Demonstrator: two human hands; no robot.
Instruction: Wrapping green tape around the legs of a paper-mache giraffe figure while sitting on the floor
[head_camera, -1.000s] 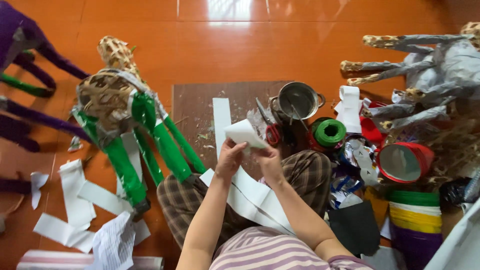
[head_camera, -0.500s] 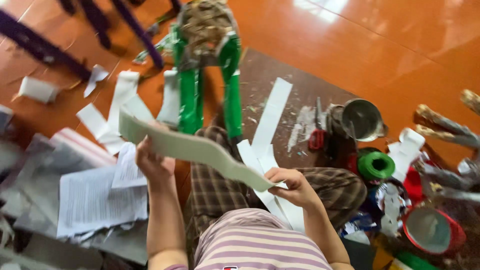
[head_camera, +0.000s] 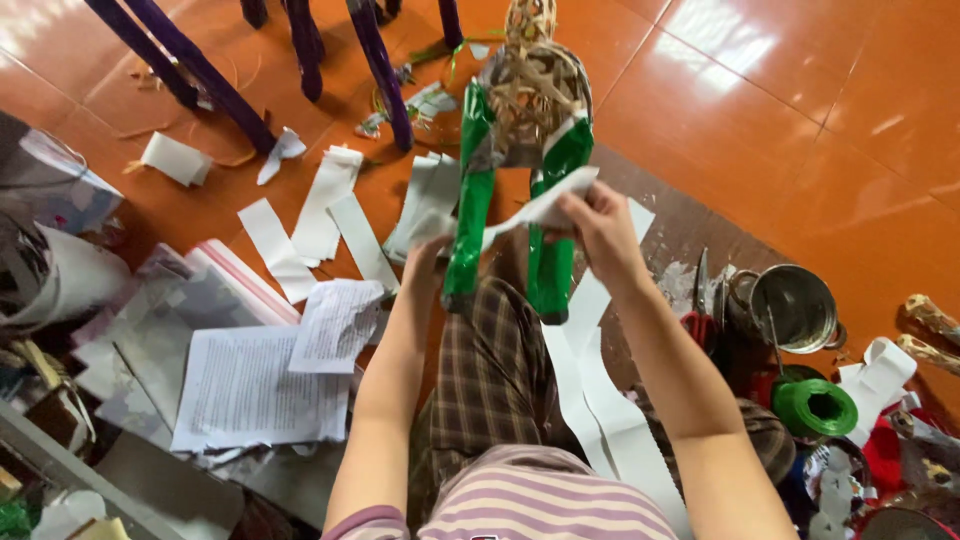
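My right hand (head_camera: 598, 232) pinches a white paper strip (head_camera: 540, 208) and presses it against the right green-wrapped leg (head_camera: 556, 225) of a straw animal figure (head_camera: 528, 95). My left hand (head_camera: 428, 262) reaches behind the left green leg (head_camera: 470, 200), its fingers partly hidden; the strip runs toward it. The figure stands on the floor over my knees, which are in checked trousers (head_camera: 490, 380).
More white strips (head_camera: 600, 400) lie across my lap. Loose paper strips (head_camera: 320, 215) and printed sheets (head_camera: 255, 385) litter the orange tiles at left. Purple-wrapped legs (head_camera: 200, 70) stand behind. A metal pot (head_camera: 795, 308), scissors (head_camera: 700, 300) and a green tape roll (head_camera: 812, 408) sit at right.
The long strip I held stretched in the air between both hands is now at the figure's green legs. Both hands have moved forward to the figure, and the view has swung closer.
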